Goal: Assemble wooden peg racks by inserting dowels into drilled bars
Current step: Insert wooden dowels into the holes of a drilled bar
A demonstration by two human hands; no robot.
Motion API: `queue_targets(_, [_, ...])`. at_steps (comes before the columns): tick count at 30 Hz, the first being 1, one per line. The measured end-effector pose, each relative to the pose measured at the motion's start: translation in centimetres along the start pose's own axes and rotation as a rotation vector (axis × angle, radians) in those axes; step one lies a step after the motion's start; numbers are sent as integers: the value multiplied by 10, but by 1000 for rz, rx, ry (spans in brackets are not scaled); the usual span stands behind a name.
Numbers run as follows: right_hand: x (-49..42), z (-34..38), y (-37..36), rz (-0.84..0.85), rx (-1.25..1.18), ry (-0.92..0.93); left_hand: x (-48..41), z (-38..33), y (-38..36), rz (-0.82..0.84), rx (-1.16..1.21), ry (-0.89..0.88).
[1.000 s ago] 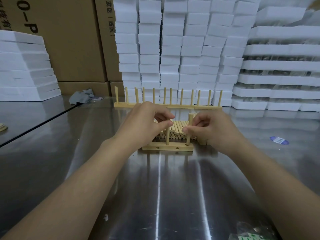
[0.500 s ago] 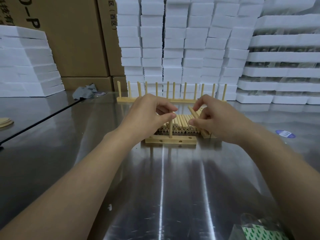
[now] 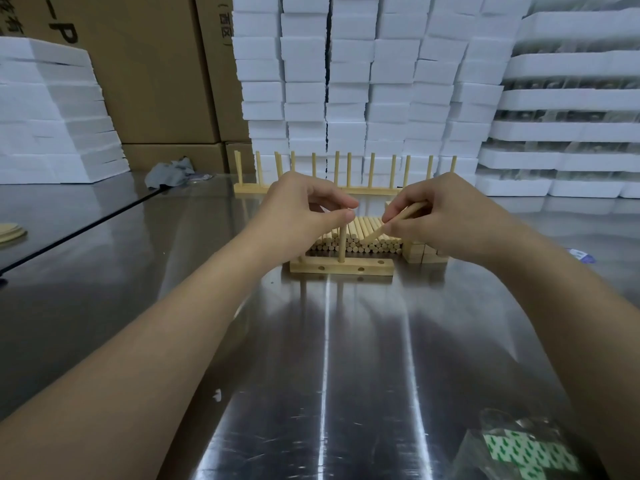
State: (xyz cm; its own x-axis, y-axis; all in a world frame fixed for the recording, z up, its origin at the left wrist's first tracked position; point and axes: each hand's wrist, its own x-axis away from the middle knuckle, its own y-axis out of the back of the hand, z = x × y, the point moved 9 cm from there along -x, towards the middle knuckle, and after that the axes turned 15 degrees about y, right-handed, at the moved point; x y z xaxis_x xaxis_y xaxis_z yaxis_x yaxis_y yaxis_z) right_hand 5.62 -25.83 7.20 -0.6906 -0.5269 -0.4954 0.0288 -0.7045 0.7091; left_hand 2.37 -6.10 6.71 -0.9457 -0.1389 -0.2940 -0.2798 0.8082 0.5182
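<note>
A short drilled wooden bar point(image 3: 367, 266) lies on the steel table ahead of me. One dowel point(image 3: 341, 245) stands upright in it, and my left hand point(image 3: 298, 213) pinches its top between thumb and fingers. Several holes in the bar show bare. My right hand point(image 3: 440, 216) holds a loose dowel point(image 3: 398, 221) tilted, its lower end over the pile of loose dowels point(image 3: 360, 237) lying behind the bar. A finished rack point(image 3: 346, 188) with several upright pegs stands farther back.
Stacked wooden bars point(image 3: 424, 254) sit right of the dowel pile. White foam blocks point(image 3: 346, 81) and cardboard boxes point(image 3: 138, 64) wall the back. A clear bag with green-white contents point(image 3: 519, 448) lies at the near right. A grey rag point(image 3: 169, 173) lies at the far left.
My right hand let go of the second upright dowel position, took a dowel from the pile and raised it at a tilt. My left hand stayed on the standing dowel.
</note>
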Motion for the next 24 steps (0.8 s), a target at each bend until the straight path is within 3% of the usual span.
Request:
queue_targets(7, [3, 1, -12, 138, 196, -36, -5, 5, -8, 56, 94, -15])
queue_targets(16, [3, 5, -14, 190, 306, -17, -5, 5, -13, 66, 133, -13])
queue_targets(24, [-2, 5, -20, 99, 180, -9, -10, 10, -15, 60, 160, -10])
